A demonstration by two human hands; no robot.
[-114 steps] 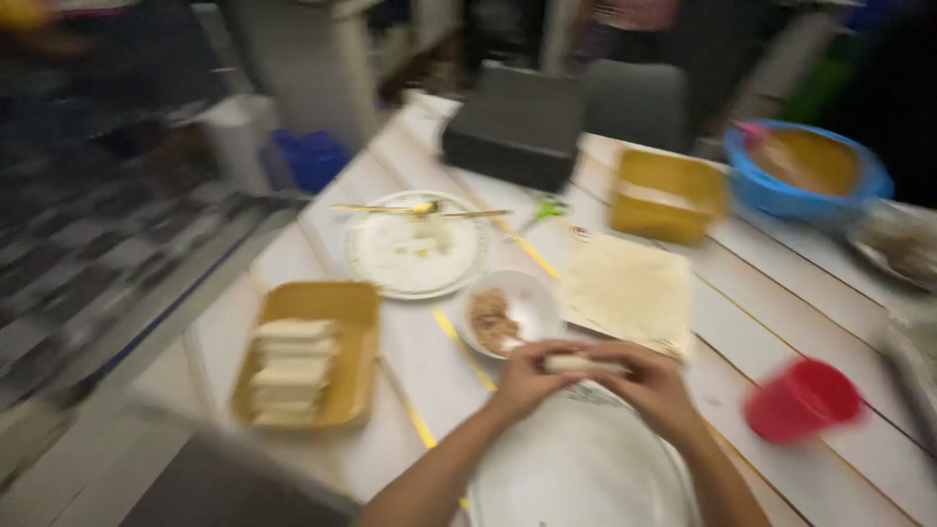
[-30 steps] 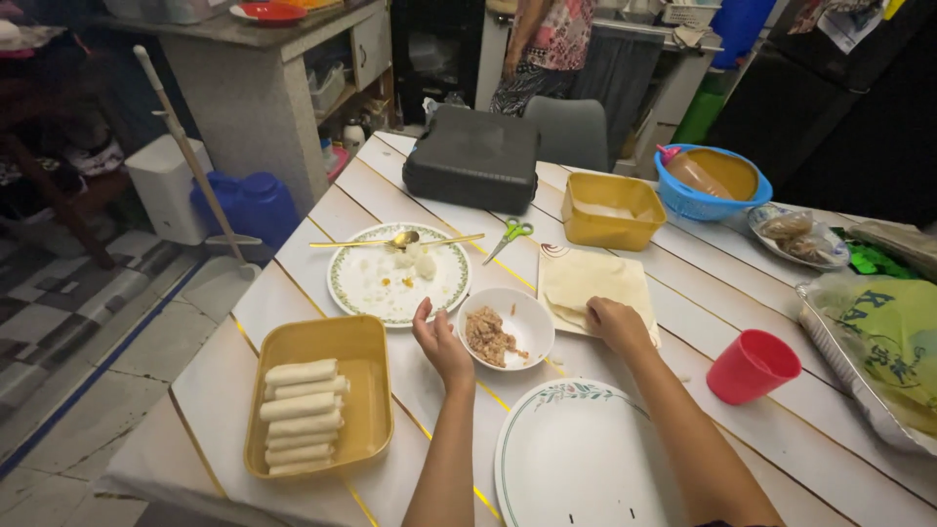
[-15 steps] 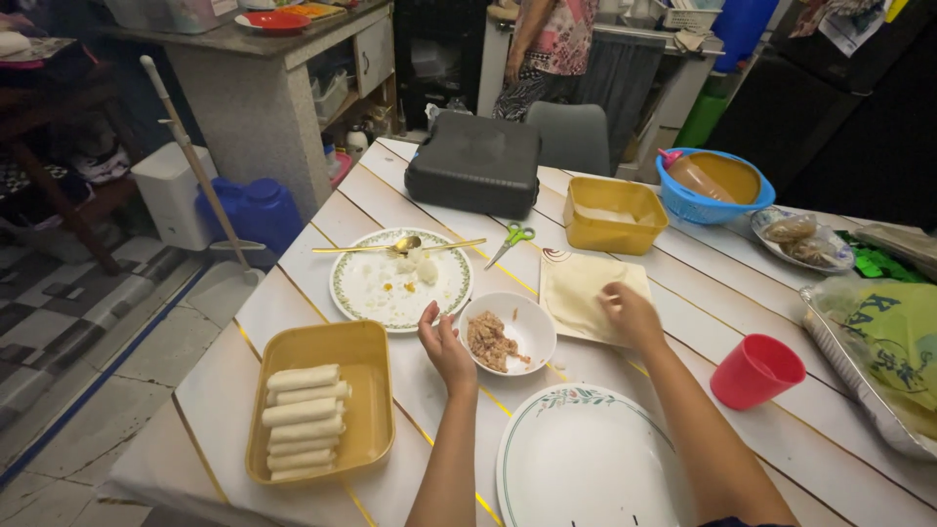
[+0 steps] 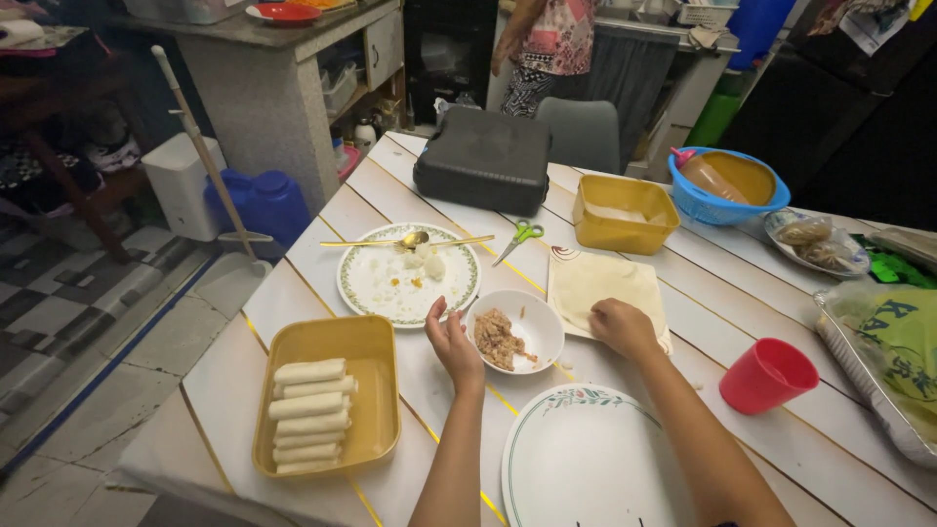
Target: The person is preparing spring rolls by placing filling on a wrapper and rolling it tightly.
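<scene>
The right hand (image 4: 622,327) sits on the near edge of the wrapper stack (image 4: 603,286), fingers curled down & pinching at the top sheet, I think; tips are hidden, can't tell for sure. The stack is flat, pale, squarish, lying just past that hand, w/ its far side toward the yellow tub (image 4: 625,213). The left hand (image 4: 455,342) is up on its edge, fingers loosely spread, touching the rim of the white bowl (image 4: 515,330) of brown filling. So the right hand is nearer the wrappers.
</scene>
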